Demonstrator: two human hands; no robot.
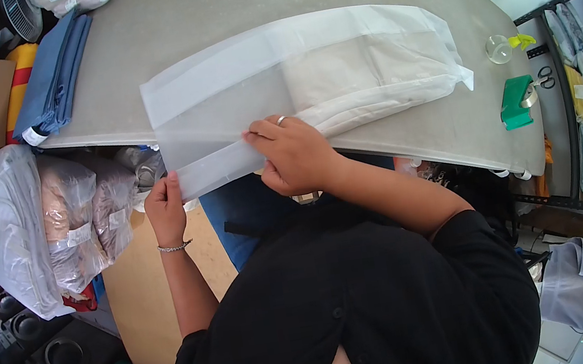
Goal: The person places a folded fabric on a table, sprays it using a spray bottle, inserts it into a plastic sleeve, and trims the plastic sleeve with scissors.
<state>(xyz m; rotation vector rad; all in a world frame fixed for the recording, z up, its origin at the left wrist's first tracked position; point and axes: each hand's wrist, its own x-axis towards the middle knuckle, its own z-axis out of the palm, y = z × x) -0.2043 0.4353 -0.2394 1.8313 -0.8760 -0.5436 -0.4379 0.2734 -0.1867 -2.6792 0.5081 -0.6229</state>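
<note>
A long translucent plastic bag [214,111] lies across the grey table, its left part flat and its near edge folded over in a strip. Inside its right part is a folded off-white cloth [336,75]. My left hand [165,206] pinches the bag's near left corner, just past the table's front edge. Farther right, my right hand [292,152], with a ring on one finger, presses on the folded strip with its fingers bent, beside the cloth's left end.
On the grey table [194,17], blue folded cloths [57,77] lie at the left; a spray bottle [500,48] and a green tape dispenser [517,103] stand at the right. Bagged goods [71,205] hang or stand below the left edge. Scissors [545,78] are near the dispenser.
</note>
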